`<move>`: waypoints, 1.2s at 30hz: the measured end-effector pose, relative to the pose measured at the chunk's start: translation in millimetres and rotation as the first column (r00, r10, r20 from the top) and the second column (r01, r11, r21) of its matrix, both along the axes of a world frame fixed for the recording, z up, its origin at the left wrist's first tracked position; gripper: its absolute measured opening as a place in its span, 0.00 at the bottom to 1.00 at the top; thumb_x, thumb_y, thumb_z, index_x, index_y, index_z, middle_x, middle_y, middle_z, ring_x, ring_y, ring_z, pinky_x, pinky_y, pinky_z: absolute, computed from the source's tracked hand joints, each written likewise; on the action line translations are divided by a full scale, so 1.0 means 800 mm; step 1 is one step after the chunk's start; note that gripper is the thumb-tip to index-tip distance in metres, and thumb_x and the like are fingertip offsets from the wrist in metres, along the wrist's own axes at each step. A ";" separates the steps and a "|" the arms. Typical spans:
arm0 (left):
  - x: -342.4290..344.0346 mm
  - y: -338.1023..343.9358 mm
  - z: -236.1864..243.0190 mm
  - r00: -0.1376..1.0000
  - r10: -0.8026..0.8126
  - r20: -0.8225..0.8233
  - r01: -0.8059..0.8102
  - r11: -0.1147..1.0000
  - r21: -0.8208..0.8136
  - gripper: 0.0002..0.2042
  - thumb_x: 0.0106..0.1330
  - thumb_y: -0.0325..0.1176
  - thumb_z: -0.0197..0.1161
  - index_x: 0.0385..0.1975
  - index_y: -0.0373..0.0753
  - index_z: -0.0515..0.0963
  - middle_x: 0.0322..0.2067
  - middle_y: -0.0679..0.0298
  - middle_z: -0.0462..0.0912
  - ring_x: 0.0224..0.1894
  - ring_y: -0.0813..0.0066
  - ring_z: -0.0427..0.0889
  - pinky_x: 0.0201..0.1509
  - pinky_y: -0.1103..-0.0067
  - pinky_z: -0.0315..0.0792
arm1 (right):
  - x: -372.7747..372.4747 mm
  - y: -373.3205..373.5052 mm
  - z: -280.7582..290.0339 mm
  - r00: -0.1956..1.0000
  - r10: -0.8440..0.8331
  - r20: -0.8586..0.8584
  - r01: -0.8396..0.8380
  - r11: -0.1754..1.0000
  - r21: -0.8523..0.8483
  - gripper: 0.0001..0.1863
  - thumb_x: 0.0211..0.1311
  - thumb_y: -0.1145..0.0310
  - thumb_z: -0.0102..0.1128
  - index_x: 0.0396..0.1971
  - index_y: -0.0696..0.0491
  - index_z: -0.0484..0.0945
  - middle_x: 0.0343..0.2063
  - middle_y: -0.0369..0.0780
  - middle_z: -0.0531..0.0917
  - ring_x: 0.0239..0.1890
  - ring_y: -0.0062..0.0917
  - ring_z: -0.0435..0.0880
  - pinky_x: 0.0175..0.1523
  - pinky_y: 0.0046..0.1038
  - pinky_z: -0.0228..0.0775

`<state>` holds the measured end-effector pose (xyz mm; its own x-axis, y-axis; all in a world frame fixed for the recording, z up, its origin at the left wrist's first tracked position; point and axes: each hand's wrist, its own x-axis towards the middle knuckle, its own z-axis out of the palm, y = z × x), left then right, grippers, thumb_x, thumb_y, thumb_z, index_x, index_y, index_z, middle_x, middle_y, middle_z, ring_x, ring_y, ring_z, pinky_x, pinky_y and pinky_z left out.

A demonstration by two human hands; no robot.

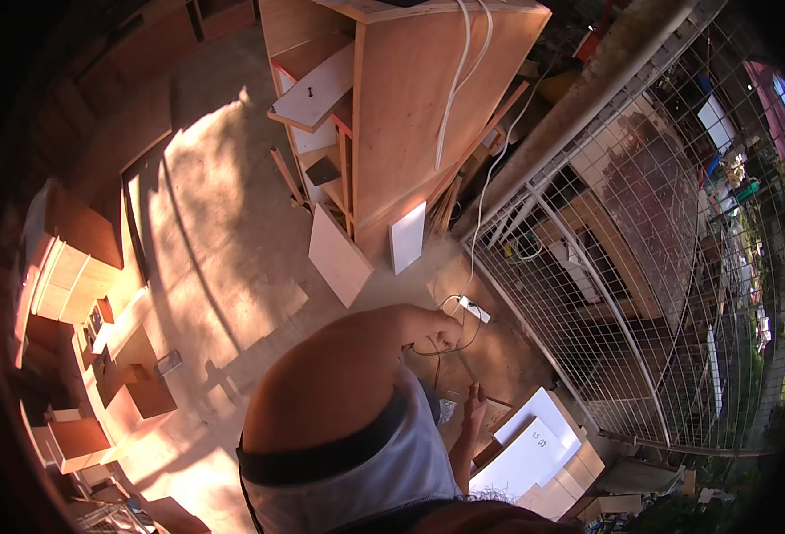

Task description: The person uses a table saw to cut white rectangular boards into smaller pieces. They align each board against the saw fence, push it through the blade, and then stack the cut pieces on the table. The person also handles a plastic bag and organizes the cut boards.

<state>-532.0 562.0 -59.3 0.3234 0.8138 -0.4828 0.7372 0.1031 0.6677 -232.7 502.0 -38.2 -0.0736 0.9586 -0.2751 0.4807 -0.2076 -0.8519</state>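
My left arm crosses the middle, and my left hand (444, 329) is closed beside a white power strip (474, 309). A thin dark cord (430, 352) loops under its curled fingers and seems held in them. Lower and to the right, my right hand (474, 402) is closed too. A thin dark strand or rod runs up from its fingers toward the left hand; what exactly it grips is too small to make out. Just right of that hand, white-faced boards (535, 445) lie stacked, the top one with handwriting.
Ahead stands a tall wooden cabinet (437, 107) with a white cable (453, 98) hanging down its side. Two loose panels (339, 258) (408, 238) lean at its foot. Wire mesh fencing (624, 294) closes off the right. Wooden drawer boxes (141, 402) sit far left.
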 end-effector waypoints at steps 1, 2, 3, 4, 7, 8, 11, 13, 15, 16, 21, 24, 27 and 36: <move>-0.032 -0.019 -0.003 0.994 0.109 -0.008 -0.109 0.994 0.011 0.16 0.60 0.46 0.66 0.34 0.37 0.85 0.34 0.54 0.87 0.38 0.52 0.87 0.43 0.60 0.78 | 0.012 -0.001 -0.026 0.999 -0.031 -0.020 0.029 0.997 -0.076 0.30 0.73 0.46 0.52 0.37 0.63 0.82 0.25 0.46 0.83 0.32 0.29 0.81 0.41 0.36 0.72; -0.068 -0.050 -0.012 0.978 0.207 -0.032 -0.207 0.978 0.002 0.16 0.60 0.46 0.66 0.34 0.37 0.85 0.34 0.54 0.87 0.38 0.52 0.87 0.43 0.60 0.78 | 0.002 -0.009 -0.037 1.000 0.010 -0.018 -0.013 0.983 -0.181 0.27 0.73 0.48 0.54 0.37 0.62 0.83 0.25 0.44 0.82 0.31 0.27 0.80 0.40 0.35 0.71; -0.096 -0.070 -0.024 0.956 0.288 -0.054 -0.288 0.958 0.011 0.16 0.60 0.46 0.66 0.33 0.36 0.85 0.34 0.54 0.87 0.38 0.52 0.87 0.43 0.60 0.78 | -0.003 -0.020 -0.030 1.000 0.013 0.000 -0.013 0.966 -0.257 0.25 0.72 0.51 0.55 0.37 0.61 0.83 0.24 0.42 0.82 0.30 0.24 0.79 0.38 0.34 0.71; -0.131 -0.108 -0.034 0.912 0.402 -0.085 -0.403 0.915 0.006 0.17 0.60 0.46 0.66 0.33 0.36 0.85 0.34 0.54 0.87 0.37 0.52 0.87 0.42 0.60 0.78 | -0.007 -0.024 -0.030 0.999 0.051 0.020 -0.041 0.940 -0.340 0.22 0.72 0.53 0.56 0.37 0.61 0.83 0.24 0.40 0.81 0.29 0.22 0.78 0.36 0.34 0.70; -0.223 -0.249 -0.026 0.725 0.647 -0.236 -0.661 0.750 0.025 0.17 0.60 0.46 0.66 0.32 0.36 0.85 0.33 0.54 0.87 0.37 0.53 0.87 0.42 0.60 0.78 | -0.016 -0.020 -0.153 0.902 0.422 0.091 -0.351 0.840 -0.413 0.17 0.69 0.57 0.57 0.38 0.58 0.83 0.25 0.39 0.81 0.25 0.24 0.78 0.32 0.35 0.70; -0.239 -0.279 -0.021 0.722 0.636 -0.271 -0.644 0.762 0.074 0.18 0.61 0.48 0.66 0.31 0.36 0.85 0.32 0.54 0.87 0.36 0.53 0.87 0.42 0.61 0.78 | -0.029 -0.006 -0.194 0.652 0.725 0.222 -0.669 0.688 -0.281 0.17 0.68 0.57 0.57 0.38 0.57 0.83 0.25 0.39 0.82 0.24 0.25 0.78 0.31 0.35 0.70; -0.237 -0.360 -0.006 0.660 0.714 -0.236 -0.696 0.698 0.167 0.21 0.64 0.53 0.65 0.28 0.36 0.83 0.30 0.53 0.86 0.35 0.53 0.87 0.41 0.60 0.78 | -0.091 0.001 -0.250 0.141 0.912 0.386 -0.916 0.268 -0.299 0.16 0.66 0.57 0.59 0.38 0.57 0.82 0.28 0.39 0.83 0.23 0.28 0.79 0.31 0.38 0.71; -0.189 -0.333 0.062 0.635 0.770 -0.057 -0.759 0.636 0.141 0.24 0.67 0.55 0.62 0.27 0.37 0.82 0.27 0.52 0.84 0.32 0.53 0.86 0.39 0.60 0.77 | -0.158 -0.019 -0.201 0.580 0.798 0.163 -0.529 0.521 -0.670 0.18 0.65 0.55 0.60 0.38 0.58 0.81 0.30 0.41 0.84 0.25 0.30 0.81 0.33 0.40 0.72; -0.142 -0.293 0.115 0.765 0.604 0.225 -0.644 0.701 0.307 0.27 0.71 0.59 0.55 0.27 0.38 0.79 0.28 0.53 0.82 0.34 0.52 0.83 0.40 0.62 0.74 | -0.231 -0.005 -0.215 0.641 0.745 0.184 -0.392 0.524 -0.756 0.16 0.70 0.51 0.59 0.41 0.50 0.80 0.30 0.34 0.82 0.29 0.24 0.80 0.34 0.34 0.71; -0.114 -0.277 0.155 0.759 0.482 0.437 -0.638 0.687 0.348 0.24 0.76 0.54 0.52 0.32 0.36 0.78 0.31 0.52 0.82 0.37 0.55 0.83 0.42 0.64 0.73 | -0.272 -0.004 -0.218 0.562 0.811 0.160 -0.515 0.496 -0.699 0.17 0.70 0.51 0.59 0.41 0.51 0.80 0.29 0.33 0.82 0.28 0.23 0.79 0.34 0.34 0.71; -0.104 -0.280 0.237 0.623 -0.034 0.781 -0.479 0.773 0.415 0.21 0.80 0.46 0.47 0.51 0.33 0.77 0.46 0.49 0.80 0.54 0.55 0.78 0.64 0.66 0.68 | -0.507 0.008 -0.209 0.303 0.917 0.260 -0.870 0.378 -0.317 0.21 0.68 0.50 0.62 0.39 0.56 0.83 0.24 0.34 0.84 0.29 0.26 0.83 0.39 0.33 0.77; -0.249 -0.366 0.178 0.801 0.266 0.536 -0.570 0.614 0.547 0.20 0.79 0.46 0.48 0.52 0.36 0.77 0.52 0.53 0.80 0.59 0.57 0.76 0.67 0.63 0.66 | -0.663 -0.120 -0.130 0.193 0.904 0.382 -0.959 0.257 -0.123 0.22 0.67 0.50 0.62 0.43 0.56 0.83 0.36 0.44 0.88 0.41 0.35 0.88 0.48 0.35 0.78; -0.394 -0.486 0.081 0.749 0.660 0.062 -0.514 0.521 0.681 0.18 0.78 0.44 0.49 0.54 0.40 0.78 0.56 0.56 0.80 0.62 0.57 0.75 0.68 0.63 0.66 | -0.721 -0.201 -0.096 -0.155 0.970 0.189 -0.986 -0.141 -0.083 0.25 0.64 0.46 0.63 0.45 0.55 0.84 0.43 0.49 0.87 0.49 0.43 0.86 0.54 0.39 0.76; -0.613 -0.582 0.294 0.242 0.967 0.077 -0.935 0.211 0.284 0.18 0.67 0.52 0.64 0.28 0.42 0.82 0.30 0.59 0.86 0.39 0.54 0.85 0.43 0.60 0.76 | -0.896 -0.217 -0.070 -0.658 0.604 0.449 -0.745 -0.436 -0.505 0.29 0.69 0.47 0.50 0.47 0.59 0.85 0.49 0.54 0.84 0.54 0.49 0.83 0.61 0.45 0.72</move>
<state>-1022.6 96.4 175.8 -0.8077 0.5529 -0.2050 0.2548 0.6408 0.7242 -949.3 328.7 -94.6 -0.6354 -0.2788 -0.7201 -0.0688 0.9493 -0.3068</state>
